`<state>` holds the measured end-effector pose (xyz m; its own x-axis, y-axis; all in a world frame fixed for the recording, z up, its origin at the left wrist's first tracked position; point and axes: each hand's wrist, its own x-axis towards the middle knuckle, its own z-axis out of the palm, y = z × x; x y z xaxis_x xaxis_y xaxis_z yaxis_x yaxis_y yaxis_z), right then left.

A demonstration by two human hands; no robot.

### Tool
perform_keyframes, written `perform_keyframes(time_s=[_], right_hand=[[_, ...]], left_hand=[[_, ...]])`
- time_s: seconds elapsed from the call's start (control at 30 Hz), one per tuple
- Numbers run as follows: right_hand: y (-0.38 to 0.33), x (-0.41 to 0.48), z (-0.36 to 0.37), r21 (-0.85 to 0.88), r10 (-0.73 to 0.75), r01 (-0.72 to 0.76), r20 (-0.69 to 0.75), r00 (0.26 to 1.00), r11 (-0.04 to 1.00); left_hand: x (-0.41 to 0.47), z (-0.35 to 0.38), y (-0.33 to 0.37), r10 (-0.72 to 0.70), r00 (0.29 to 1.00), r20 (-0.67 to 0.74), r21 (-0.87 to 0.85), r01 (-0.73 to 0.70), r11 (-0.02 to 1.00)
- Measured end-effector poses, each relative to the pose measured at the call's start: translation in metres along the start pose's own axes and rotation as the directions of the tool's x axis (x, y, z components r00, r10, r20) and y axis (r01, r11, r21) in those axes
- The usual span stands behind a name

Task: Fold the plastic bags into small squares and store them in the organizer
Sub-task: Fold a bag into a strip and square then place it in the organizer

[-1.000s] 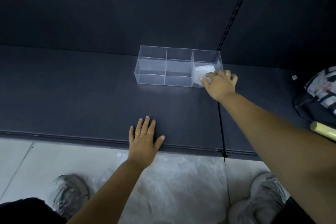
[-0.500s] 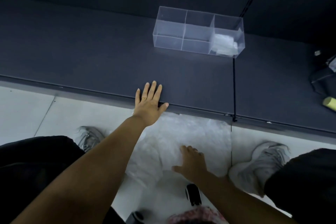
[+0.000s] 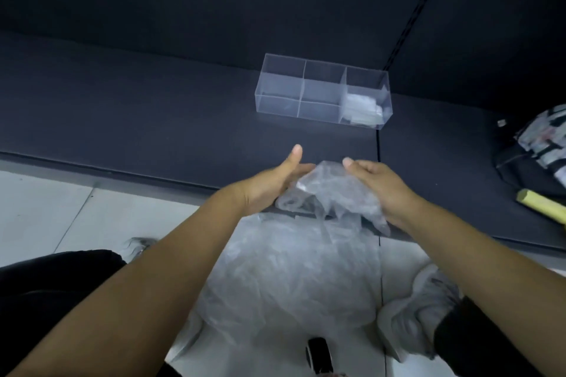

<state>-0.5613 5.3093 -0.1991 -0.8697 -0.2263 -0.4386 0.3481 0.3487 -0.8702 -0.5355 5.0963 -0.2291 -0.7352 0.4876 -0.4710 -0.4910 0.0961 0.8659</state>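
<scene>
In the organizer [image 3: 277,92], right-end compartment, folded bags [image 3: 363,109]

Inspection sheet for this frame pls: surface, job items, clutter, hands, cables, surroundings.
Surface: dark shelf, matte, one seam running front to back.
Job's things: clear organizer on the shelf; folded bag in its right compartment, the others look empty; crumpled bag between the hands; bag pile on the floor.
Clutter: patterned pouch and yellow cylinder at right.
Grippers: left hand fingers against the crumpled bag, thumb lifted; right hand holds it.
Cables: nothing seen.
Surroundings: tiled floor, grey shoe.
</scene>
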Motion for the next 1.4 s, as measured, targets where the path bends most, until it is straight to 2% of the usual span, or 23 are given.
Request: perform_keyframes(time_s=[0.07,0.13,0.2,0.3,0.37,0.47,0.53,0.57,0.63,0.67,0.73,0.8,0.9,0.93,1.0,1.1,1.2,1.27,1.4], right_hand=[[-0.024,0.004,-0.009,0.177,0.100,-0.094,-0.029,0.995,0.980],[-0.042,0.007,-0.019,0.260,0.174,-0.169,0.004,0.985,0.951],[-0.054,0.008,-0.028,0.170,0.194,-0.197,0.037,0.980,0.966],[-0.077,-0.001,-0.045,0.032,0.219,-0.220,0.021,0.975,0.975],[-0.095,-0.009,-0.059,0.014,0.279,-0.280,0.034,0.960,0.960],[-0.118,-0.014,-0.093,-0.241,0.254,-0.250,-0.015,0.967,0.938],[-0.126,-0.010,-0.114,-0.452,0.131,-0.188,-0.153,0.979,0.872],[-0.130,-0.006,-0.122,-0.569,-0.029,-0.126,-0.256,0.966,0.813],[-0.144,-0.004,-0.124,-0.697,-0.426,0.072,-0.350,0.834,0.714],[-0.150,-0.007,-0.116,-0.684,-0.519,0.178,-0.331,0.788,0.707],[-0.154,-0.015,-0.089,-0.618,-0.537,0.315,-0.210,0.817,0.720],[-0.147,-0.015,-0.061,-0.666,-0.527,0.327,-0.117,0.842,0.670],[-0.137,0.004,-0.044,-0.772,-0.634,0.356,-0.078,0.769,0.526],[-0.137,0.010,-0.044,-0.768,-0.661,0.382,-0.072,0.747,0.515],[-0.134,0.024,-0.048,-0.692,-0.658,0.436,-0.075,0.749,0.575],[-0.120,0.040,-0.055,-0.476,-0.551,0.473,-0.030,0.834,0.742],[-0.096,0.052,-0.059,-0.208,-0.466,0.462,0.031,0.884,0.862],[-0.077,0.058,-0.056,-0.057,-0.438,0.439,0.029,0.898,0.897],[-0.041,0.075,-0.049,0.062,-0.418,0.422,-0.074,0.906,0.904]], left_hand=[[-0.006,0.011,0.024,0.135,0.991,0.011,0.015,-0.135,0.991],[-0.010,0.020,0.045,0.227,0.973,-0.034,0.073,-0.225,0.972],[-0.008,0.027,0.061,0.261,0.950,-0.170,0.085,-0.250,0.964],[-0.009,0.031,0.084,0.274,0.840,-0.468,0.045,-0.288,0.957],[-0.011,0.022,0.097,0.232,0.799,-0.555,-0.013,-0.287,0.958],[-0.020,0.003,0.123,0.196,0.777,-0.598,-0.006,-0.249,0.968],[-0.019,-0.004,0.141,0.202,0.749,-0.631,0.049,-0.222,0.974],[-0.015,-0.007,0.148,0.212,0.733,-0.646,0.064,-0.224,0.972],[-0.007,-0.009,0.161,0.223,0.722,-0.656,0.080,-0.226,0.971],[-0.002,-0.008,0.166,0.217,0.724,-0.655,0.089,-0.212,0.973],[0.011,-0.009,0.171,0.203,0.728,-0.655,0.095,-0.188,0.978],[0.021,-0.008,0.173,0.182,0.735,-0.653,0.079,-0.173,0.982],[0.036,-0.012,0.169,0.152,0.747,-0.647,0.058,-0.150,0.987],[0.040,-0.015,0.166,0.148,0.749,-0.646,0.053,-0.150,0.987],[0.045,-0.021,0.160,0.150,0.758,-0.634,0.029,-0.171,0.985],[0.044,-0.035,0.149,0.202,0.780,-0.592,-0.022,-0.267,0.963],[0.041,-0.055,0.126,0.174,0.793,-0.584,-0.058,-0.255,0.965],[0.042,-0.067,0.103,0.122,0.760,-0.639,-0.050,-0.199,0.979],[0.043,-0.074,0.064,0.025,0.647,-0.762,-0.073,-0.124,0.990]])
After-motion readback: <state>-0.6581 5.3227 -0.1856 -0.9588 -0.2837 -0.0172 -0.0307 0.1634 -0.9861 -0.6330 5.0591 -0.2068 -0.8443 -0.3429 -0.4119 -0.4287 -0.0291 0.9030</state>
